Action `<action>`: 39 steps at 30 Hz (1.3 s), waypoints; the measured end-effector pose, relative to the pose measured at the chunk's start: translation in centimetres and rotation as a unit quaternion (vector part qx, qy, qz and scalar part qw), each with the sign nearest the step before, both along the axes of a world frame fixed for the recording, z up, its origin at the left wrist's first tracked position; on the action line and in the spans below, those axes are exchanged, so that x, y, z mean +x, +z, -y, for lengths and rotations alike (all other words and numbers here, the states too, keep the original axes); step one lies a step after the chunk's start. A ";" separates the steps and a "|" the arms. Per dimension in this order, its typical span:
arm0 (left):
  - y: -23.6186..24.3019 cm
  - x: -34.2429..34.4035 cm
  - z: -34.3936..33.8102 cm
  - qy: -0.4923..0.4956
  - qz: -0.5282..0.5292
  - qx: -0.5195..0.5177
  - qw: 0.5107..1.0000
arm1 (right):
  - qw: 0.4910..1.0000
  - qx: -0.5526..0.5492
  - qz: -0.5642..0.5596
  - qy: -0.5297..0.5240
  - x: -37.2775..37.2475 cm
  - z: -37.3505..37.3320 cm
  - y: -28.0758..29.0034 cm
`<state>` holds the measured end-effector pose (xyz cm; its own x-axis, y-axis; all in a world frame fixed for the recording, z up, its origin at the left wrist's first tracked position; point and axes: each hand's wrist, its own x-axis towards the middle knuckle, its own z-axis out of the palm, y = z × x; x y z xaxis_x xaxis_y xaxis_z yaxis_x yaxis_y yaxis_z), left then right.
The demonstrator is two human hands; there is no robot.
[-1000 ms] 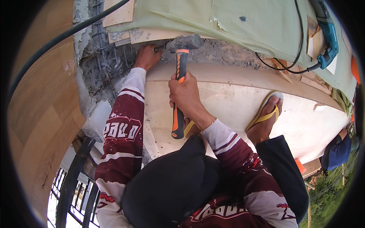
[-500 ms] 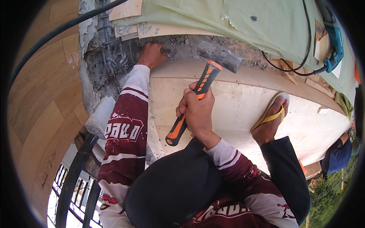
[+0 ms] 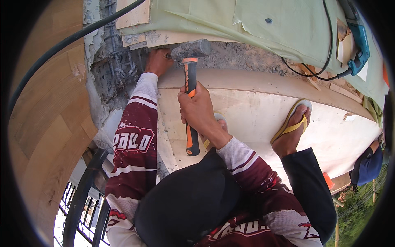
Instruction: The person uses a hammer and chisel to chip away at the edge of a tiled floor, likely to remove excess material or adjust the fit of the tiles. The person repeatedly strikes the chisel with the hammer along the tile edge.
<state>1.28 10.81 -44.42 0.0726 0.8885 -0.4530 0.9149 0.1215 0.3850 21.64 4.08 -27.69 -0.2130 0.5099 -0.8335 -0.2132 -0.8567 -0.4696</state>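
Observation:
My right hand is wrapped round the black and orange handle of a hammer. Its worn steel head lies sideways, right up against my left hand. Those left fingers are closed round a dark chisel, of which only a short butt shows on the side toward the hammer head. The hand hides the chisel's tip. Just left of it is a broken-out concrete channel with bare reinforcing bars. Whether hammer and chisel touch, I cannot tell.
Pale plywood runs beneath my sandalled feet. A green sheet covers boards at the far side, with a teal power tool and its cord on the right. A black hose crosses wood flooring at left. Another person is partly visible at right.
The hammer has swung left, its head now beside my left hand and its handle more upright. My right hand moved left with it. My left hand has shifted slightly left.

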 end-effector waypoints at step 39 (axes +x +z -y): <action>0.6 0.2 -0.5 -0.006 -0.044 -0.028 0.999 | 0.997 -0.045 -0.041 -0.056 -0.9 0.1 -0.5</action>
